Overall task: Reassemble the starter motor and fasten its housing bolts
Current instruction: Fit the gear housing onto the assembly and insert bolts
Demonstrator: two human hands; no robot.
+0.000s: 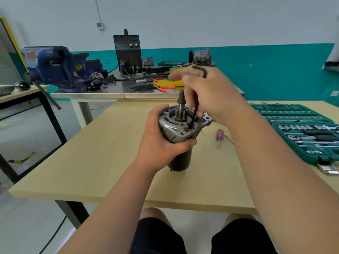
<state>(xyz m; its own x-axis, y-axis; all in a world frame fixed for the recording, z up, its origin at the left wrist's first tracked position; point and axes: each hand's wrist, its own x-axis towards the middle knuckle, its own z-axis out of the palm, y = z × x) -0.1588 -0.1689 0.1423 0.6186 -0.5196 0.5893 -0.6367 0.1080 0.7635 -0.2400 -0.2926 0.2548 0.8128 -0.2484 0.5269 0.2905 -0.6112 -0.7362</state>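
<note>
two hands: both are on the work, bare forearms reaching in over the near edge of the tabletop (pixel 110 153).
starter motor (pixel 174 123): stands upright about mid-tabletop, dark round body down, grey cast nose housing up, pinion shaft (pixel 181 105) pointing straight up out of the housing.
left hand (pixel 161 142): wrapped round the housing from the left, fingers curled over its far rim, thumb pressed across the near side just under the flange; a firm grasp.
right hand (pixel 211 94): above and right of the shaft, fingers closed round the upper part of a hex key (pixel 195 110), forefinger stretched out to the left.
hex key: dark, l-shaped; the short arm lies across the top of the fingers, the long arm runs down, a little tilted, into the housing face.
bolt (pixel 190 127): the key's tip sits in its head, on the near-right side of the housing face, beside a mounting ear.
screwdriver (pixel 219 136): red and blue handle, lying on the tabletop just right of the motor, blade toward the near edge.
socket set (pixel 300 129): open green case along the right edge of the tabletop, rows of sockets and a ratchet in its trays.
steel bench (pixel 110 92): beyond the far edge; carries a blue vise (pixel 60 70) at its left end, a dark welding machine (pixel 128 54) at its middle, and orange-handled pliers (pixel 163 88) near its front edge.
</note>
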